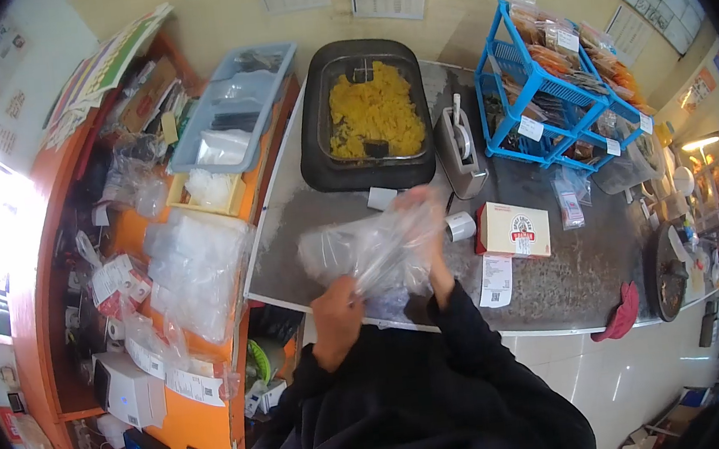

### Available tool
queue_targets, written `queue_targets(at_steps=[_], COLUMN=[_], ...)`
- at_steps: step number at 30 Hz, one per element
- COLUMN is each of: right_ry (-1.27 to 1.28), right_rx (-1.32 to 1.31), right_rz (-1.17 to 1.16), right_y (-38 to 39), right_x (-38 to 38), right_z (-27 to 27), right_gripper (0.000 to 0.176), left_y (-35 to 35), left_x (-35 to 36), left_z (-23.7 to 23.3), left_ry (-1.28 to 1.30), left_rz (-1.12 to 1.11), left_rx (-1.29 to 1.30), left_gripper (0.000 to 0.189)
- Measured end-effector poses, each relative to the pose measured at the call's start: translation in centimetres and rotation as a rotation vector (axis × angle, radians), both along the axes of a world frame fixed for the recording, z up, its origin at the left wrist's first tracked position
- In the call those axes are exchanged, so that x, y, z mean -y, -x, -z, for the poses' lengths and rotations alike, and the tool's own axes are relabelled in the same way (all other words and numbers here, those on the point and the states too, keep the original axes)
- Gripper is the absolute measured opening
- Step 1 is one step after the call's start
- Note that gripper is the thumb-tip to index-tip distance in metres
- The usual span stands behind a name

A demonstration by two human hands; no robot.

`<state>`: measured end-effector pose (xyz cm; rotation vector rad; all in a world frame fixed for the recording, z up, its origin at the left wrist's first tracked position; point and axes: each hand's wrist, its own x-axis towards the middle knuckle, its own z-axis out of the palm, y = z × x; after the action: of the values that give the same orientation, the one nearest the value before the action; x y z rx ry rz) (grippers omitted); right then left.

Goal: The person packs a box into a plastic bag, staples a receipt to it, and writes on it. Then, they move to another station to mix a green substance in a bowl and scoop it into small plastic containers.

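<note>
A clear plastic bag (370, 245), blurred by motion, is spread between my hands above the near part of the grey worktop (589, 276). My left hand (336, 316) is closed on the bag's near edge. Up at its right end is my right hand (433, 239), with film over the fingers and their shape smeared. Just beyond the bag, a black-rimmed tray (314, 142) holds a yellow mashed food (374, 110). A white paper roll (461, 226) lies right of my right hand, beside a red and white box (513, 229) and a printed receipt (496, 281).
A bag sealer-like grey device (462, 158) stands behind the roll. Blue stacked baskets (537, 95) of packets fill the back right. On the orange shelf (176, 433) at left are a blue bin (231, 107), plastic bags (199, 270) and a white printer (130, 389). A red cloth (619, 314) hangs over the front edge.
</note>
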<state>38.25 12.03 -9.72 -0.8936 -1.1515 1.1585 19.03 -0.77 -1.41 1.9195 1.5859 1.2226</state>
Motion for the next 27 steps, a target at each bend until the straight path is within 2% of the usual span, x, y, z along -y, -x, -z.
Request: queue_targets(at_steps=[3, 4, 6, 7, 9, 11, 12, 13, 14, 16, 17, 19, 21, 22, 24, 26, 27], right_ry=[0.081, 0.108, 0.185, 0.196, -0.043, -0.33, -0.117, 0.092, 0.18, 0.236, 0.208, 0.195, 0.244, 0.16, -0.001, 0.13, 0.205], right_rx=[0.109, 0.269, 0.784, 1.004, 1.215, 1.134, 0.877, 0.609, 0.567, 0.81, 1.097, 1.445, 1.568, 1.502, 1.366, 1.477, 1.525], right_rz=[0.22, 0.322, 0.498, 0.547, 0.586, 0.554, 0.338, 0.128, 0.019, -0.065, -0.047, -0.042, -0.094, -0.042, 0.084, -0.117, -0.221], right_y=[-3.3, -4.0, -4.8, -4.4, -3.3, -0.4, 1.2, 2.9, 4.7, 7.5, 8.6, 9.3, 9.4, 9.4, 8.9, 7.9, 7.1], right_x=[-1.0, -0.9, -0.7, -0.5, 1.0, 2.5, 2.5, 2.6, 2.4, 2.2, 2.9, 3.3, 5.4, 6.0, 6.8, 6.8, 7.0], right_z=[2.5, 3.2, 4.9, 3.8, 0.2, -4.2, -5.1, -5.6, -2.8, 5.4, 9.2, 9.5, 4.0, 5.3, 8.4, 6.4, 5.5], right_gripper=[0.037, 0.039, 0.044, 0.046, 0.05, 0.057, 0.056, 0.055, 0.059, 0.062, 0.06, 0.055, 0.051, 0.05, 0.049, 0.063, 0.071], left_y=[2.4, 2.4, 2.5, 3.4, 5.6, 7.2, 7.5, 8.0, 8.6, 8.3, 6.7, 3.3, 2.1, 1.5, -1.0, -0.3, 1.9], left_x=[1.3, 1.6, 1.8, 1.5, 0.7, 0.6, 0.1, 0.3, 0.9, 1.5, 2.3, 3.1, 3.1, 3.0, -0.9, -6.0, -8.3], left_z=[-0.8, -1.1, -0.8, -0.3, 0.1, 2.3, 4.1, 7.3, 11.3, 12.6, 10.5, 3.7, 4.8, 5.8, 7.9, 8.3, 10.1], left_ry=[0.027, 0.033, 0.054, 0.061, 0.139, 0.637, 0.877, 0.928, 0.979, 0.691, 0.333, -0.079, -0.163, -0.202, 0.048, 0.435, 0.238], left_rz=[-0.126, -0.181, -0.27, -0.313, -0.355, -0.265, -0.204, -0.175, -0.145, -0.292, -0.439, -0.531, 0.061, 0.355, 0.42, 0.529, 0.479], left_rx=[0.02, 0.032, 0.071, 0.094, 0.049, 0.587, 0.863, 0.985, 1.102, 0.685, 0.157, -0.213, 0.136, 0.312, 0.1, 0.344, -0.029], left_gripper=[0.013, 0.014, 0.015, 0.015, 0.015, 0.021, 0.024, 0.028, 0.031, 0.035, 0.036, 0.036, 0.032, 0.031, 0.027, 0.031, 0.04])
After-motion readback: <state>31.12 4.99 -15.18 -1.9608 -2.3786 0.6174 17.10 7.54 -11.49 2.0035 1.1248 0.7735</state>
